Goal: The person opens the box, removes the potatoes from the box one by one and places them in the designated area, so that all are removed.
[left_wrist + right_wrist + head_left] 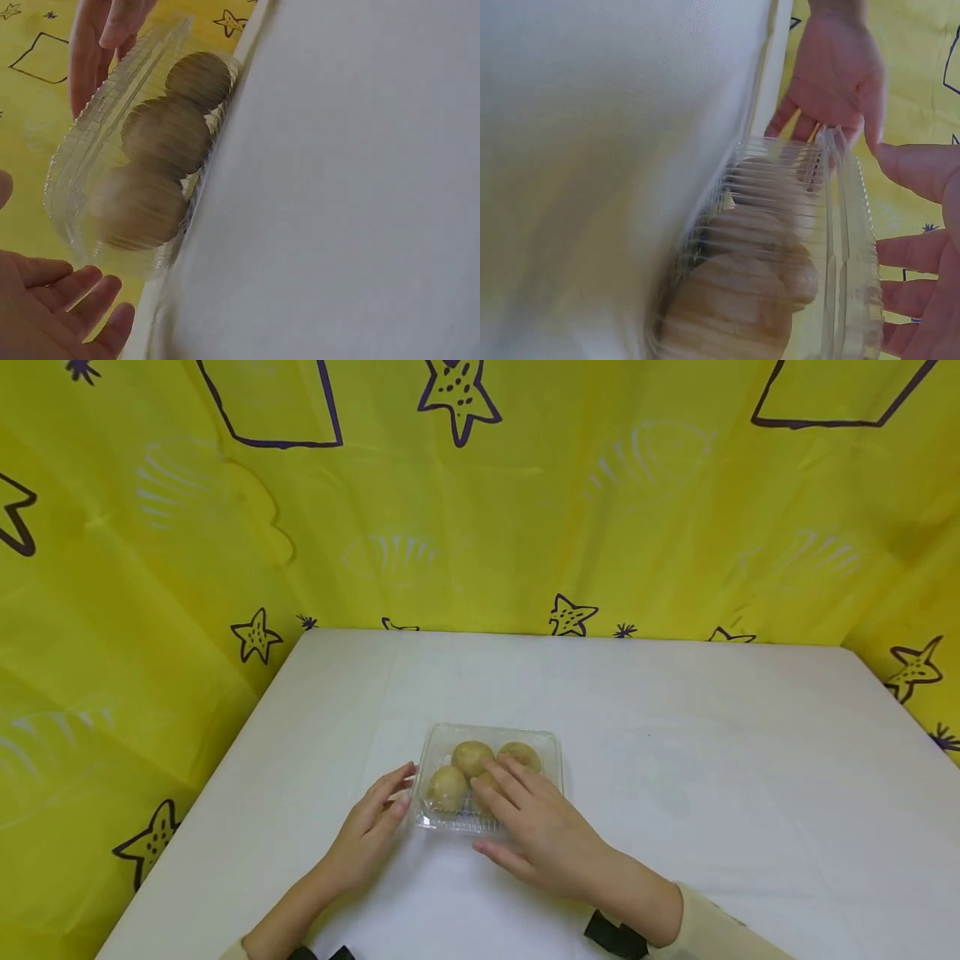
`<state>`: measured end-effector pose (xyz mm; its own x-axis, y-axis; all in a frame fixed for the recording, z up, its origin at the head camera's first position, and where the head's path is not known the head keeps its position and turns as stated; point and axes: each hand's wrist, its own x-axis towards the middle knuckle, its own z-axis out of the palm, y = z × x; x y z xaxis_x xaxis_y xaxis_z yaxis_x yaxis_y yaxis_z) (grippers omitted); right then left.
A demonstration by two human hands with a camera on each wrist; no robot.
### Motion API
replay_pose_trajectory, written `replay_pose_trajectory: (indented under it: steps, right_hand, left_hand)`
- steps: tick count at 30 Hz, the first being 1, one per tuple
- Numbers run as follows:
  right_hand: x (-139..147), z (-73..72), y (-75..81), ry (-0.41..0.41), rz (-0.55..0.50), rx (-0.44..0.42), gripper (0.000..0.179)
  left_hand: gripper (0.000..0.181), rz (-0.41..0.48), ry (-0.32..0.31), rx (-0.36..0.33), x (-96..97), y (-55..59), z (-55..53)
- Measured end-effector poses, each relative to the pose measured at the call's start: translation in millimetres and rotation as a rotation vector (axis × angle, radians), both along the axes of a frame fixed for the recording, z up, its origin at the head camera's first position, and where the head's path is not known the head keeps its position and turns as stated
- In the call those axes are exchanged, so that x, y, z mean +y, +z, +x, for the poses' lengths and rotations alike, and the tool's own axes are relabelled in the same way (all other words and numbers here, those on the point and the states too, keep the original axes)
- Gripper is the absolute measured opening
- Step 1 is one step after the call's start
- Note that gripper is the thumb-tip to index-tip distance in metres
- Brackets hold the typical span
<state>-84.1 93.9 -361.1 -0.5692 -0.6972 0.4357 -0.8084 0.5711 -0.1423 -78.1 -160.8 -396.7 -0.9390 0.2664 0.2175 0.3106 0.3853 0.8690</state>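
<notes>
A clear plastic clamshell box [552, 752] with its lid down sits on the table in front of me. Inside it lie several round, tan potatoes [447, 790], seen through the ribbed walls in both wrist views. My right hand [551, 831] lies over the lid's right side with fingers extended, covering part of the potatoes. My left hand [367, 827] is at the box's left edge, its fingers loosely bent and the fingertips right by the rim. In the left wrist view, the left fingers [94, 296] reach toward the near end of the box.
White cloth covers the table [712, 760], whose far edge runs along a yellow curtain [525, 510] printed with stars and fish. The curtain also hangs along the left and right sides. Dark straps [617, 935] show at the wrists.
</notes>
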Motion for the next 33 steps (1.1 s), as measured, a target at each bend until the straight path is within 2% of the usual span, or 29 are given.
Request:
replay_pose_trajectory:
  steps: [3,5,7,11,15,20,25,33]
  right_hand:
    - [-5.4,-0.6,-0.5,-0.004,0.013,-0.010,0.057]
    - [-7.9,-1.1,-0.7,-0.006,0.018,-0.004,0.057]
    - [-9.7,-1.6,-1.4,-0.007,0.021,0.003,0.056]
    - [-11.6,-2.5,-3.8,-0.014,0.029,0.028,0.057]
    - [-11.0,-3.0,-6.4,-0.023,0.038,0.050,0.059]
    - [-11.1,-4.6,-9.3,-0.018,0.020,0.069,0.060]
    - [-12.3,-6.3,-12.9,-0.004,-0.010,0.079,0.060]
    - [-13.0,-7.3,-13.0,0.003,-0.028,0.082,0.061]
  left_hand:
    - [0.041,0.200,0.006,-0.171,1.3,-1.7,-0.4]
    - [0.043,0.289,0.020,-0.269,1.7,0.0,-0.3]
    - [0.044,0.353,0.028,-0.339,1.3,1.0,-0.5]
    - [0.042,0.414,0.015,-0.424,0.1,0.8,-2.2]
    - [0.042,0.422,-0.012,-0.453,0.5,-0.5,-3.7]
    - [0.043,0.442,-0.008,-0.454,-0.2,-1.8,-4.1]
    - [0.037,0.460,-0.004,-0.501,-4.0,-2.8,-4.6]
    - [0.011,0.477,-0.137,-0.563,-13.9,-3.2,-6.9]
